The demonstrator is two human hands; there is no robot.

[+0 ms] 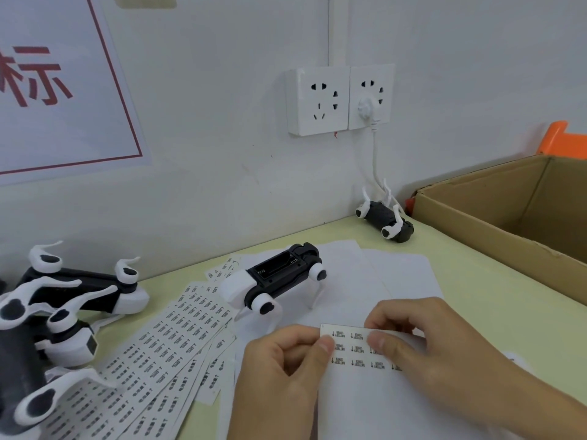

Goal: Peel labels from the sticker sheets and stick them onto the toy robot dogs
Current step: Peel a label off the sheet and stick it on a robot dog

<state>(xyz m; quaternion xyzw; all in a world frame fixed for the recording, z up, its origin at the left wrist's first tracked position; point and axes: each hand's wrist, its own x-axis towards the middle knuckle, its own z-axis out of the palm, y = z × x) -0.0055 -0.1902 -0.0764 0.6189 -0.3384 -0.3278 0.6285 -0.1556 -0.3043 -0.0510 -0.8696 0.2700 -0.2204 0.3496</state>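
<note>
A small sticker sheet [355, 347] with rows of black printed labels is held low in the middle of the view. My left hand [282, 373] pinches its left edge with the thumb on top. My right hand [422, 341] pinches its upper right part. Just beyond the sheet a black and white toy robot dog [276, 281] stands on white paper, its open battery bay facing up. Several more toy dogs [63, 306] lie piled at the left. Another black toy dog [386, 220] lies on its back by the wall.
Several long sticker sheets [165, 354] fan out on the pale green table [476, 281] between the pile and my hands. An open cardboard box [508, 211] stands at the right. Wall sockets [340, 100] with a plugged white cable hang above the table.
</note>
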